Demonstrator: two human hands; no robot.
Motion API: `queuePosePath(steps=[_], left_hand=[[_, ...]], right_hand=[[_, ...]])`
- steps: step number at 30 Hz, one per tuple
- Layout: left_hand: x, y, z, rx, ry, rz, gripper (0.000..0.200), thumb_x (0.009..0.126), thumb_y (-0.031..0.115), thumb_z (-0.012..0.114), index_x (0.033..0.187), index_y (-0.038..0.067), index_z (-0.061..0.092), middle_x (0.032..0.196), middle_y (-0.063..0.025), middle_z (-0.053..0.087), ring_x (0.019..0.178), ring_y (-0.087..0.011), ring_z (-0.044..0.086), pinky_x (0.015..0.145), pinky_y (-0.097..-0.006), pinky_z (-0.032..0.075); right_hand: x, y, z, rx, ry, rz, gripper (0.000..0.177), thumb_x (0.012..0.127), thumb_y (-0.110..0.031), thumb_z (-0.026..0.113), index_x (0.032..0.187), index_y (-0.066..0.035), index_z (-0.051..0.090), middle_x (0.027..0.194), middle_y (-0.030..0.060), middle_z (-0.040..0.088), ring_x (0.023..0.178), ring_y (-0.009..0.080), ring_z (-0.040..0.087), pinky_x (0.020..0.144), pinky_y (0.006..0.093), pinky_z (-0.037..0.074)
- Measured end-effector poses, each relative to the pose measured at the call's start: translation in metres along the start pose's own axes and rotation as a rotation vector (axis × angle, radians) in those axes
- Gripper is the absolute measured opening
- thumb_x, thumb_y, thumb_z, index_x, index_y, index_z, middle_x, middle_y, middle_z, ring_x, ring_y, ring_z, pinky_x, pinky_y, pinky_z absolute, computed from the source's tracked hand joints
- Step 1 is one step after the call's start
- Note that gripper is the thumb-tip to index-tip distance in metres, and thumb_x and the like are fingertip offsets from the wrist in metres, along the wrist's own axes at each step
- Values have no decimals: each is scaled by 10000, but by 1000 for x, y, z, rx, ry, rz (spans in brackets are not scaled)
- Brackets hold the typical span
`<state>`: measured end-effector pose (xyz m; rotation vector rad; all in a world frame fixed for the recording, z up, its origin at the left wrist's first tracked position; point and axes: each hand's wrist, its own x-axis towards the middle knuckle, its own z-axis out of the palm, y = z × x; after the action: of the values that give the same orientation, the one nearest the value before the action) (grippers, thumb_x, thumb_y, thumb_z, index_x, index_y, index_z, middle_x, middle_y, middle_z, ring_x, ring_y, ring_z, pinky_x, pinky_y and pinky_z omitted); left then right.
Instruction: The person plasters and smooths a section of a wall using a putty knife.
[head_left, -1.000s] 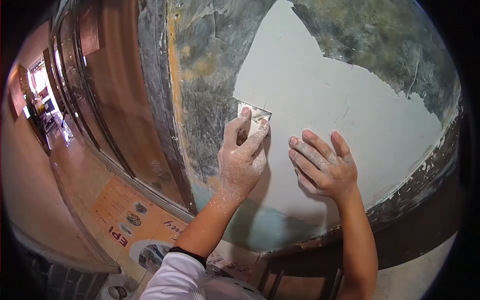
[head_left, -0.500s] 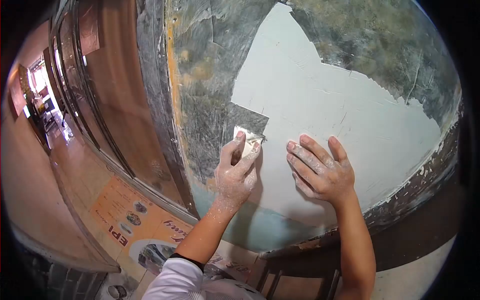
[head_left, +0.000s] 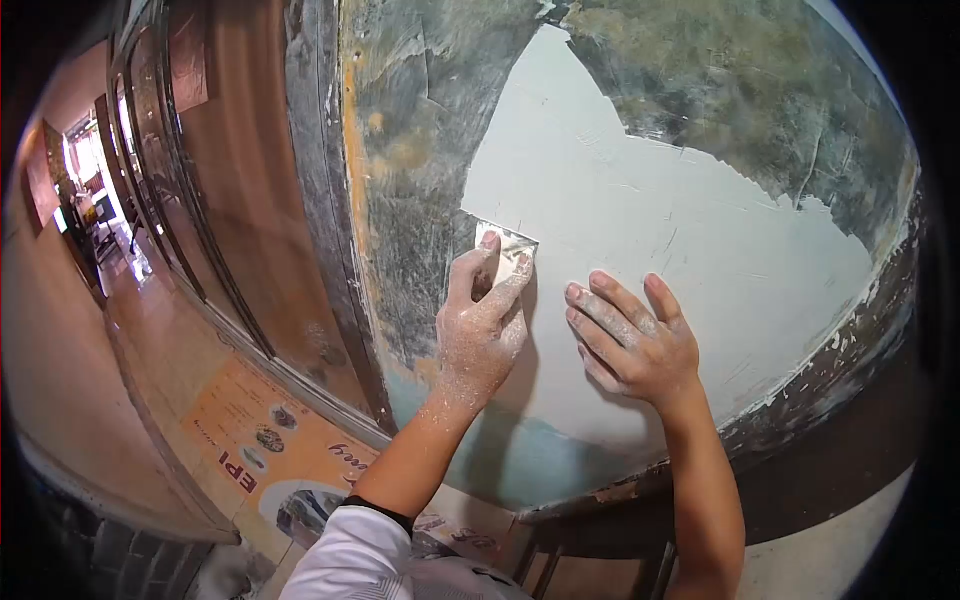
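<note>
Smooth, matt white coating (head_left: 640, 210) on rough, scuffed grey wall (head_left: 740, 90), glossy floor (head_left: 140, 300) beyond

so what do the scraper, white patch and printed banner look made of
Scraper: perhaps thin metal, going by its straight dark edge; white smears hide the finish. White patch: probably plaster or filler, fairly matte, with ragged borders and fine scratches. Printed banner: maybe vinyl, lying flat with colour print; paper is possible.
</note>
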<state>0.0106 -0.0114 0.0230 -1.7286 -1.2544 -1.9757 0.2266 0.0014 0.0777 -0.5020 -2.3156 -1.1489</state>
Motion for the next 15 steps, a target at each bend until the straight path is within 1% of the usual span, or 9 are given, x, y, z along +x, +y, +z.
queuePosePath(steps=[4,7,9,11,12,15], left_hand=[[-3,-3,-4,-13,0,13,375,836,-150,668,1119,67,783,1313,-167,543,1243,-373,638,989,-408,570],[-17,-7,-5,-15,12,32,414,814,-158,653,1134,73,779,1309,-167,552,1231,-374,646,980,-404,575],[-33,-10,-8,-17,-42,-3,438,803,-147,646,1154,82,776,1314,-169,560,1218,-372,655,977,-410,575],[-42,-11,-9,-41,-42,-31,433,807,-125,658,1167,87,771,1324,-169,565,1219,-368,656,987,-416,572],[-43,-11,-8,-22,-47,-35,433,809,-123,657,1168,90,772,1332,-169,563,1216,-367,657,995,-416,570],[-42,-10,-4,-2,-42,-41,433,811,-119,660,1169,96,773,1334,-166,563,1214,-368,659,999,-414,567]], right_hand=[[0,2,3,-4,30,-24,348,823,-263,696,1162,-196,728,1449,-59,617,1398,131,522,1243,490,219],[-2,3,1,28,15,-15,370,804,-257,698,1166,-188,727,1460,-53,609,1408,135,513,1236,493,228],[-4,2,-4,32,3,-17,400,789,-259,701,1182,-187,721,1477,-45,596,1426,150,495,1239,499,218],[-10,-1,-12,65,-58,70,430,787,-263,698,1212,-202,712,1499,-38,579,1456,163,457,1248,501,198],[-17,1,-13,37,-59,88,453,799,-264,691,1250,-218,698,1518,-33,562,1480,169,423,1254,512,176],[-29,16,-19,-62,-14,116,465,814,-276,686,1277,-238,686,1517,-38,562,1487,166,412,1254,532,161]])
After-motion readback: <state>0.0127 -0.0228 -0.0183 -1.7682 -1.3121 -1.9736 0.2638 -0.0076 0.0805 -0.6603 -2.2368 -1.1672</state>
